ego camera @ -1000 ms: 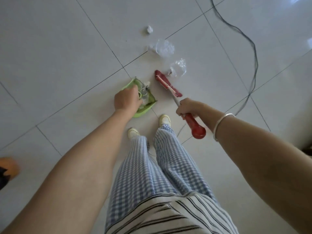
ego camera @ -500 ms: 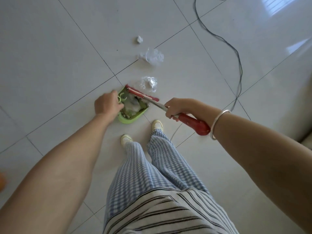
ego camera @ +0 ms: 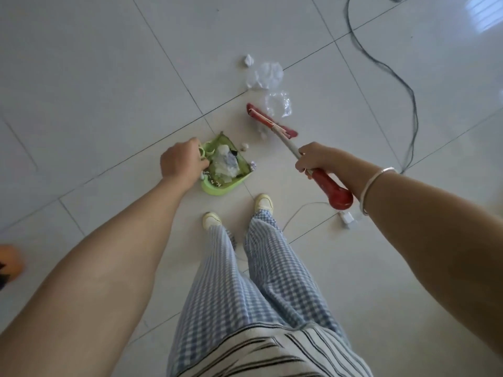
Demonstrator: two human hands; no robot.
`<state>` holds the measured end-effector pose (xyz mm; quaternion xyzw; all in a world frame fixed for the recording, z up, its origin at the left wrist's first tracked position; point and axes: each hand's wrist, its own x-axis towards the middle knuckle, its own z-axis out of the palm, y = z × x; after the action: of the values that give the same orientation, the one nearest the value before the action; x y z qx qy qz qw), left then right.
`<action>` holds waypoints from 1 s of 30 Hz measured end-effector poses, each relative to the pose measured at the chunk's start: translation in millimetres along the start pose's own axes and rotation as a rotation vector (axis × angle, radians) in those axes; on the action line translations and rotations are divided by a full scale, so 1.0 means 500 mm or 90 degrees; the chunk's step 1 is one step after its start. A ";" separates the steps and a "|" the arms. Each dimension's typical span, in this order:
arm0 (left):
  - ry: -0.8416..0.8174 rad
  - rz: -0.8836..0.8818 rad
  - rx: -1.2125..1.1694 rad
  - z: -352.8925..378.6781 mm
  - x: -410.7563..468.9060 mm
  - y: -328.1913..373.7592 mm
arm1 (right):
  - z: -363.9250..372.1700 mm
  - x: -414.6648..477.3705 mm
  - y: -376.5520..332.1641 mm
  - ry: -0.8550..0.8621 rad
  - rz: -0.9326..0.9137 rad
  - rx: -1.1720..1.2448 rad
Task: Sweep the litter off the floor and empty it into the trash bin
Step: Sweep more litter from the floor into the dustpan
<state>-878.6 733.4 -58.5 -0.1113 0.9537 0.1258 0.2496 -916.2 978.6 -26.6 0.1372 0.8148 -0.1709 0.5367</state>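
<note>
My left hand [ego camera: 181, 163] grips the handle of a green dustpan [ego camera: 217, 187] that rests on the white tiled floor and holds several crumpled plastic and paper scraps. My right hand [ego camera: 315, 157] is closed on the red-and-white broom [ego camera: 334, 195]; its red head [ego camera: 269, 122] sits on the floor right of the pan. Beyond the head lie a clear plastic wrapper [ego camera: 277, 103], a crumpled plastic bag [ego camera: 265, 74] and a small paper ball [ego camera: 248, 60]. Small bits [ego camera: 245, 146] lie between pan and broom head. No trash bin is in view.
A dark cable [ego camera: 381, 63] snakes across the tiles at upper right. A white plug with a thin cord [ego camera: 347, 219] lies right of my feet [ego camera: 262, 202]. An orange object [ego camera: 11, 261] shows at the left edge.
The broom head has swung from over the dustpan out to the right, behind the clear wrapper. Small bits now lie by the pan's edge. My left hand keeps hold of the dustpan.
</note>
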 end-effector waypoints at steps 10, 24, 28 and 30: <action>-0.005 0.008 0.007 0.005 0.001 0.002 | 0.058 -0.006 -0.041 -0.167 -0.009 0.086; -0.042 0.012 -0.019 -0.026 -0.046 -0.060 | 0.041 -0.078 0.016 -0.096 -0.089 0.217; -0.050 0.020 -0.010 -0.031 -0.061 -0.064 | 0.090 -0.038 -0.009 -0.056 -0.031 0.089; -0.052 0.014 -0.013 -0.025 -0.066 -0.074 | 0.124 -0.016 -0.018 -0.049 0.002 0.079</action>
<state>-845.9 700.0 -38.2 -0.0981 0.9425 0.1424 0.2859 -865.3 943.5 -40.6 0.1650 0.7813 -0.2252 0.5582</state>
